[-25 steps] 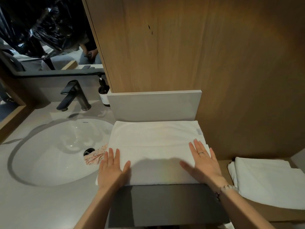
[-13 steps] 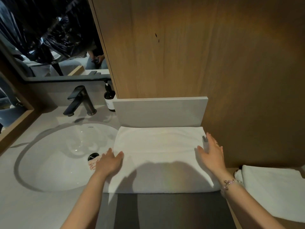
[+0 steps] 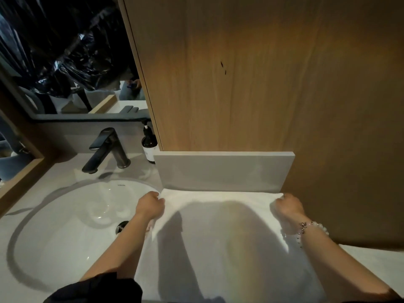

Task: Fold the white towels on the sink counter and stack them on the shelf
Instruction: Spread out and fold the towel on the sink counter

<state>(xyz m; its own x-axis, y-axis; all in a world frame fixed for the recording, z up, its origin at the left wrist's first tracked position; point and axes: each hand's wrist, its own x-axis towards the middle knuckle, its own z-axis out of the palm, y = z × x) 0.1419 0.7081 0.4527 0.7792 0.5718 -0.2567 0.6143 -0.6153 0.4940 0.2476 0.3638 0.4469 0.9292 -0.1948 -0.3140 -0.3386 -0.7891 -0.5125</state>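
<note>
Gripping the far corners of the white towel (image 3: pixel 218 237), the left hand (image 3: pixel 149 206) and right hand (image 3: pixel 288 206) each had curled fingers pinching the cloth. It lay on the counter (image 3: pixel 32 287), beside the sink (image 3: pixel 65 226) and touching the grey backsplash (image 3: pixel 223 171).

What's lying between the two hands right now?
Only the white towel, whose far corners the left hand and right hand grip. Nothing else lies on that stretch in front of the grey panel. Head view.

I see a pearl-bead bracelet (image 3: pixel 313 228) on the right wrist and, possibly, a black sleeve (image 3: pixel 94 289) by the left elbow.
</note>
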